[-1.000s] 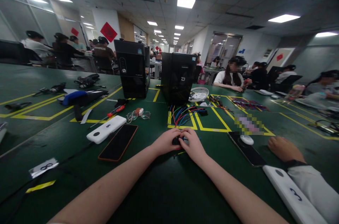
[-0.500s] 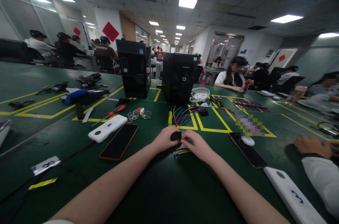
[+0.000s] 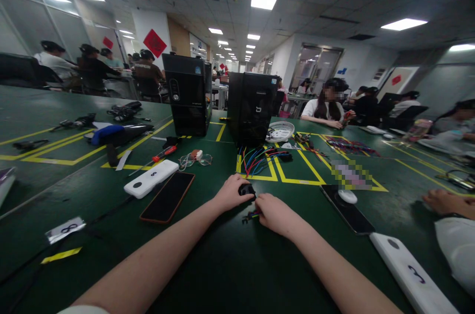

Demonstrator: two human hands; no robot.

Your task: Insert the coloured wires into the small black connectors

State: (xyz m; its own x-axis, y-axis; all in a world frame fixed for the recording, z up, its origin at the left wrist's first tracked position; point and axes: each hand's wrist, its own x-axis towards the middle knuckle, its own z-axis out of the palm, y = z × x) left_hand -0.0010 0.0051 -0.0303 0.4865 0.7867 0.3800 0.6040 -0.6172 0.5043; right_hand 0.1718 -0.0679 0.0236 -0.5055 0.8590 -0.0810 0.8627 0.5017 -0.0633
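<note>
My left hand [image 3: 230, 192] is closed on a small black piece [image 3: 247, 189] low over the green table; its exact kind cannot be made out. Close beside it, the fingers of my right hand [image 3: 275, 211] are curled round a short bunch of coloured wires [image 3: 251, 216], whose ends stick out toward the left. Part of the bunch is hidden inside the right hand. Just beyond both hands lies a spread of red, blue, green and black wires [image 3: 256, 161] on the yellow-taped area.
Two black computer cases [image 3: 253, 106] stand behind the wires. A phone [image 3: 168, 197], a white power bank [image 3: 151, 179], a red screwdriver [image 3: 164, 153] and glasses [image 3: 195, 159] lie left. At right are another phone [image 3: 347, 210], a white numbered power bank [image 3: 411, 272] and a co-worker's hand [image 3: 447, 201].
My right hand has closed further and come slightly lower, gathering the coloured wires. My left hand stays on the black piece. The co-worker's hand at the right has shifted outward.
</note>
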